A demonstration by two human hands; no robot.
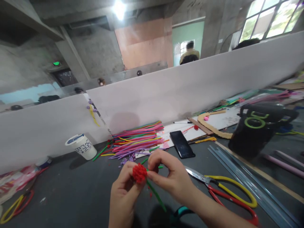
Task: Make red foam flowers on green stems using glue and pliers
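Observation:
A red fuzzy flower, seemingly made of pipe cleaner, is pinched between the thumb and fingers of my left hand. From it a green pipe-cleaner stem slants down to the right. My right hand is closed in a pinch at the flower's right side, where the green stem meets the red head. Short green pieces show just behind the fingers. Beyond both hands lies a bundle of coloured pipe cleaners, mostly pink, red and purple.
A black phone lies past my right hand. Large scissors with red and yellow handles rest at right, near clear rods and a big black jug. A white cup stands left. A white partition borders the table.

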